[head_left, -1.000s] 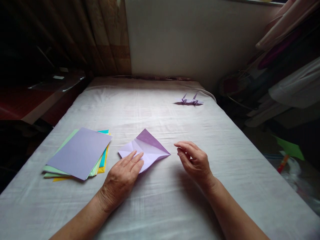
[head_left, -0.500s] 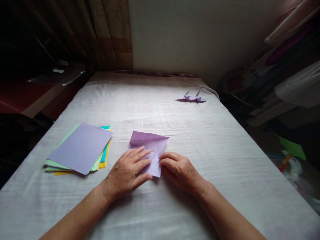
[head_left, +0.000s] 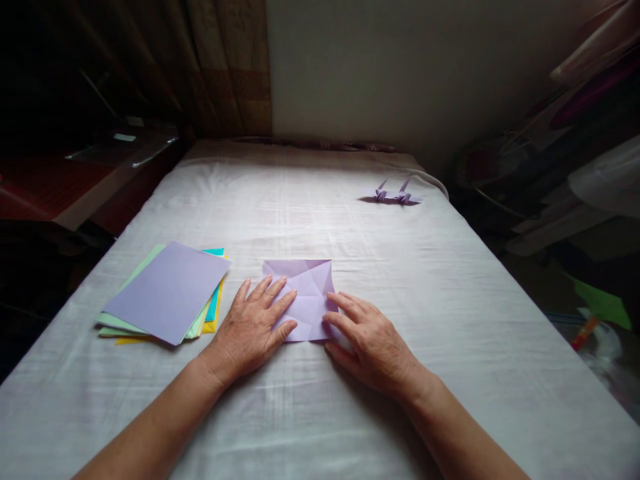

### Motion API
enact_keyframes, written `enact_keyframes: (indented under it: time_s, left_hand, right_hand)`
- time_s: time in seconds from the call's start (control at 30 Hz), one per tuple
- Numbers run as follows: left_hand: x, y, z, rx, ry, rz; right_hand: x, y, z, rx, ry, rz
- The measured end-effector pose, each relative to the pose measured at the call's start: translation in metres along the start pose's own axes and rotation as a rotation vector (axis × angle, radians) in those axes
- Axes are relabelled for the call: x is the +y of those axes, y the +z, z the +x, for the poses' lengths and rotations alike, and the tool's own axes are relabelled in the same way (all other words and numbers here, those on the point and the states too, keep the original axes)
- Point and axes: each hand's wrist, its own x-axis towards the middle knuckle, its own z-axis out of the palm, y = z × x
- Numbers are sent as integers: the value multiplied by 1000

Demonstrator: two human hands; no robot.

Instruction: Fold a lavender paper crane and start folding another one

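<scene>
A creased sheet of light purple origami paper [head_left: 310, 303] lies nearly flat on the white cloth in front of me. My left hand [head_left: 255, 323] rests on its left side, fingers spread and pressing down lightly. At the right edge is my right hand [head_left: 367, 340], its fingers apart and the fingertips touching the paper's border. Fold lines cross the sheet, and its far edge lifts slightly. The left part of the paper is hidden under my left fingers.
Left of my hands lies a stack of coloured paper [head_left: 170, 293], purple on top. Two folded purple paper figures [head_left: 393, 195] stand far right on the white-covered bed or table [head_left: 440, 280]. Beyond the right edge are a green sheet [head_left: 600, 300] and hanging clothes [head_left: 607, 177].
The purple paper has turned and flattened into a squarer outline. My right hand's fingers have gone from pinching its edge to spreading apart. The view has shifted slightly.
</scene>
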Motion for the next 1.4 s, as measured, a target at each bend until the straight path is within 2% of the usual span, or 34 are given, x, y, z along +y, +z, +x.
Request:
enact_keyframes:
  time_s: [0.1,0.2,0.43,0.6,0.77,0.87,1.07,1.2,1.3,1.4]
  left_hand:
    - [6,-5,-6,21,-76,44]
    - [7,-7,-10,15,-85,51]
    - [-7,-11,-18,-97,4,-54]
    - [-22,-16,-21,-127,29,-135]
    - [-35,-16,-23,-102,87,-201]
    - [-33,-14,-21,-50,86,-191]
    - [-1,-12,-14,125,81,-17]
    - [16,-8,-12,205,138,-45]
    - [11,-5,-11,194,176,-106]
    - [-7,-5,-10,168,147,-80]
  right_hand:
    - [2,4,-1,67,2,-95]
    - [5,6,-1,127,15,-121]
    - [-2,3,1,43,88,-79]
    - [-5,5,3,91,50,-98]
    - [6,7,2,108,77,-142]
    - [7,7,1,103,99,-139]
    - [-15,10,6,105,37,-107]
    - [-24,15,8,107,-7,-106]
    - [-13,17,6,126,-5,-109]
    - [8,15,3,135,67,-146]
